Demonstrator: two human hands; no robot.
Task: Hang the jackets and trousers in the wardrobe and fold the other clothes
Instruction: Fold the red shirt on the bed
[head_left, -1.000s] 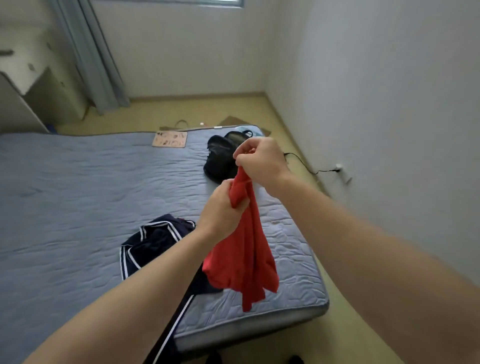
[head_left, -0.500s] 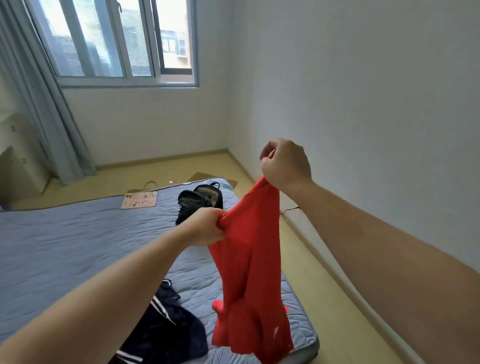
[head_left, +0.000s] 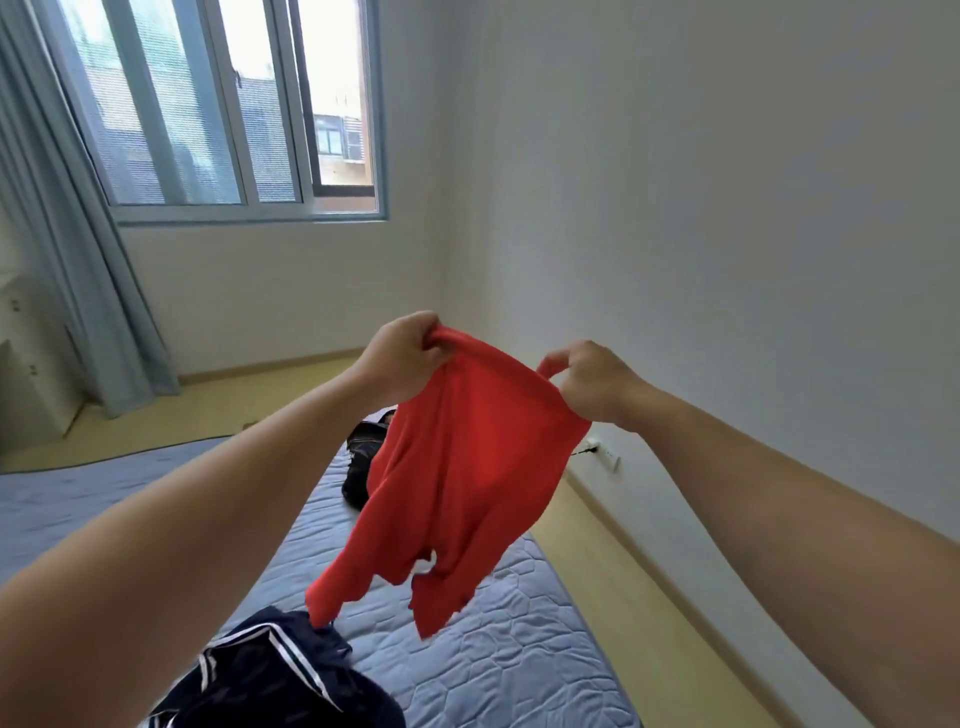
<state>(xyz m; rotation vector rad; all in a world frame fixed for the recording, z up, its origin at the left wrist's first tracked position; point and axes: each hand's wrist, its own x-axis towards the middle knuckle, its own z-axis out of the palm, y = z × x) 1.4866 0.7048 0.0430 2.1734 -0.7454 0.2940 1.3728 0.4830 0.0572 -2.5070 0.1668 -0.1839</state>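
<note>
A red garment (head_left: 457, 478) hangs in the air above the bed, spread between both hands. My left hand (head_left: 402, 358) grips its upper left edge in a fist. My right hand (head_left: 592, 384) pinches the upper right edge, with a small loop of red cloth sticking out above the fingers. The lower part of the garment dangles loose and crumpled. A dark navy garment with white stripes (head_left: 275, 675) lies bunched on the blue-grey quilted mattress (head_left: 519, 649) below my left forearm.
A black bag (head_left: 363, 462) sits on the mattress behind the red garment. The white wall with a socket (head_left: 605, 454) runs along the right. A window and blue-grey curtain (head_left: 67, 291) stand at the far left, beside a pale cabinet.
My hands have moved apart and level, stretching the red garment's top edge wide. The camera has tilted up, showing more window and wall.
</note>
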